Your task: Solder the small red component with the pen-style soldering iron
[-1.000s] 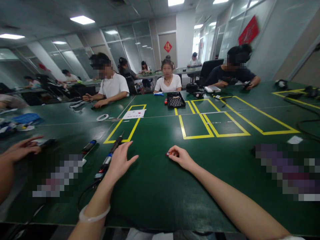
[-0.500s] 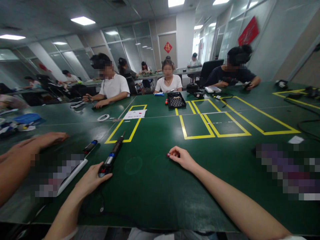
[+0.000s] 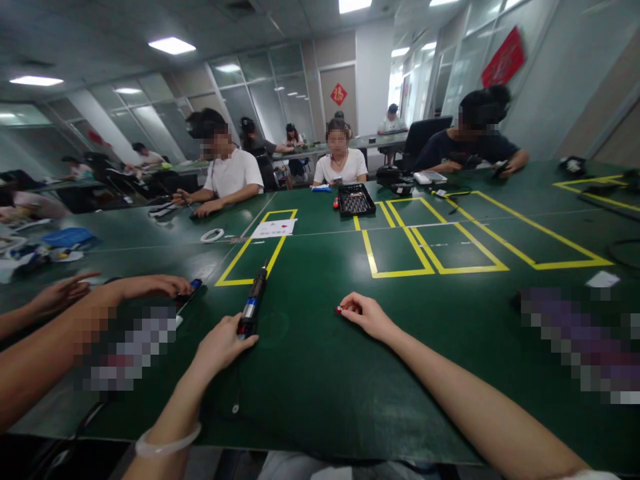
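Observation:
My left hand (image 3: 223,345) is closed around the rear end of an electric screwdriver (image 3: 254,297), whose bit points away from me toward the yellow tape outline. Its cord hangs from the back end across the green table (image 3: 320,387). My right hand (image 3: 365,315) rests on the table with its fingers pinched on a small red and white piece (image 3: 339,310). Most of that piece is hidden by the fingers, so I cannot tell its kind.
At left, a co-worker's hand (image 3: 167,287) reaches to a second screwdriver (image 3: 193,293). Yellow tape outlines (image 3: 403,273) mark the table. A black tray (image 3: 356,201) of small parts, a paper sheet (image 3: 274,229) and a white coil (image 3: 212,235) lie farther off. People sit opposite.
My left hand drew back, took hold of the electric screwdriver's rear end, and has shifted it rightward. My right hand stays put. The co-worker's arm has reached farther in from the left.

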Motion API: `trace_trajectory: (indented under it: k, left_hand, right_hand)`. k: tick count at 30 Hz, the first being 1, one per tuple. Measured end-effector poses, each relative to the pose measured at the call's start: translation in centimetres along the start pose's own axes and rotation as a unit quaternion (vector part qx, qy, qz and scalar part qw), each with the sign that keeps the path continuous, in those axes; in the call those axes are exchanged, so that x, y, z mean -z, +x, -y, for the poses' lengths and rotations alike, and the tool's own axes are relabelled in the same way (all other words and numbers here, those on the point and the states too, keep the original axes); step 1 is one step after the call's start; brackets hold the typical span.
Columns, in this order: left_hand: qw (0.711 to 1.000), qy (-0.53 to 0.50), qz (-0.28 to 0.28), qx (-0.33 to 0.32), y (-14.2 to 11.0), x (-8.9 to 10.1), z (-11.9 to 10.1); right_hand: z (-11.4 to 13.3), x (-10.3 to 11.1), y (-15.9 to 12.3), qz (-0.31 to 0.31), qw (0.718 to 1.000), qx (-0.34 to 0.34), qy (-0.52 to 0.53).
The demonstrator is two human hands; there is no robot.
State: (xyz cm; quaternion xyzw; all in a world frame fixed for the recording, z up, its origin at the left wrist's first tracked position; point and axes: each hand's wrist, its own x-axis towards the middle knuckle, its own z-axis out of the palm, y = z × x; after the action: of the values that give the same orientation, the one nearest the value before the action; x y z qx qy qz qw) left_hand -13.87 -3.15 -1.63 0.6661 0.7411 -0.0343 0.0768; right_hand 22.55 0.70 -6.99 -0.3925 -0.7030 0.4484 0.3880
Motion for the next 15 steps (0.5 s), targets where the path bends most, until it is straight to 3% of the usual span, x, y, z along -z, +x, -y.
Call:
trace_trajectory:
  k: [9,15]
  left_hand:
    - [0.994,0.052,-0.050,-0.086,0.0,0.4,-13.2]
    - [0.985,0.039,-0.081,-0.149,0.7,-1.0,-18.4]
  right_hand:
    - [0.0,-0.1,0.0,-0.021,0.999,0.028,-0.030]
    - [-0.3,-0.2,0.1,-0.036,0.997,0.046,-0.052]
